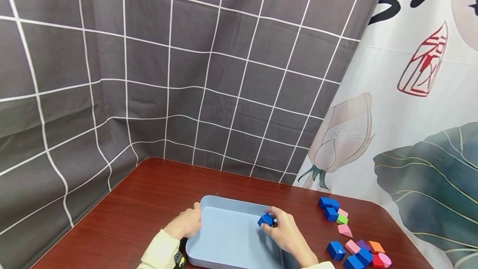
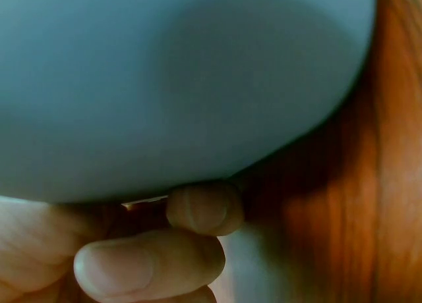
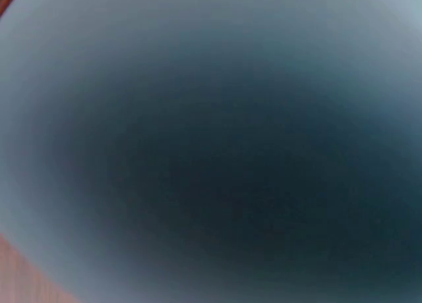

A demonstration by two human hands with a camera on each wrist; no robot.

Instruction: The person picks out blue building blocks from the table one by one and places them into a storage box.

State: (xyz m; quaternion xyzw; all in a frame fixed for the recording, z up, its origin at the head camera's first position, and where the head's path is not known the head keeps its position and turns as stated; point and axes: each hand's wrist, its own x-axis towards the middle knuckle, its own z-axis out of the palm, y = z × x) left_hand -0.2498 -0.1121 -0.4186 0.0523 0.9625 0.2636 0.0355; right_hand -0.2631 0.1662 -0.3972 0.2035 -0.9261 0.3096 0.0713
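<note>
A light blue rectangular tray (image 1: 224,235) lies on the table. My left hand (image 1: 188,222) holds it at the left wall. In the left wrist view, curled fingers (image 2: 155,260) meet the edge of the tray (image 2: 198,118) near a rounded corner. Above the right part of the tray, my right hand (image 1: 284,231) pinches a blue block (image 1: 265,220) between thumb and fingers. The right wrist view holds mostly the tray's blurred, shadowed surface (image 3: 217,46); hand and block do not show there.
Right of the tray lie several loose blocks. A far group has blue blocks (image 1: 330,214), a green block (image 1: 342,219) and pink ones. The nearer group adds purple, orange (image 1: 375,247) and red. A grey checked curtain (image 1: 224,74) hangs behind the red-brown table (image 1: 149,190).
</note>
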